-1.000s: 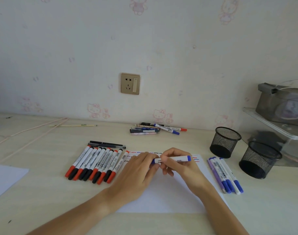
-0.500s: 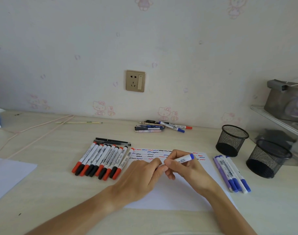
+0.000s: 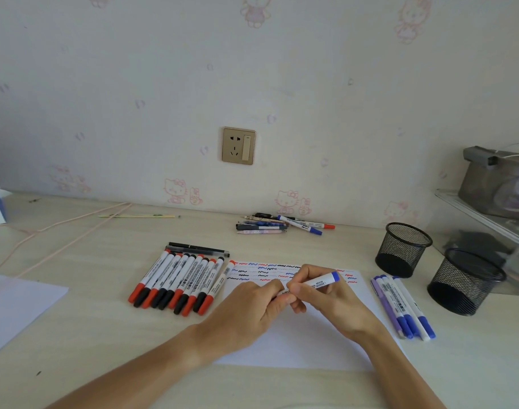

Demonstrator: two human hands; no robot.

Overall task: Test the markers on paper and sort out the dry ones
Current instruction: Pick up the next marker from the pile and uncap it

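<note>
Both hands are gripping the blue marker over the paper; I'm pulling the cap off straight.

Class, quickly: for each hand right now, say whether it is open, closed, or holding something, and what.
Left hand: fingers curled, pinching the near end of the blue marker.
Right hand: grips the same blue marker by its barrel, over the paper.

blue-end marker tilted over scribbled paper, btwn red/black row & blue markers.

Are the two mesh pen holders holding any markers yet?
Empty: both mesh holders stand upright, and only dark insides show through their open tops.
</note>
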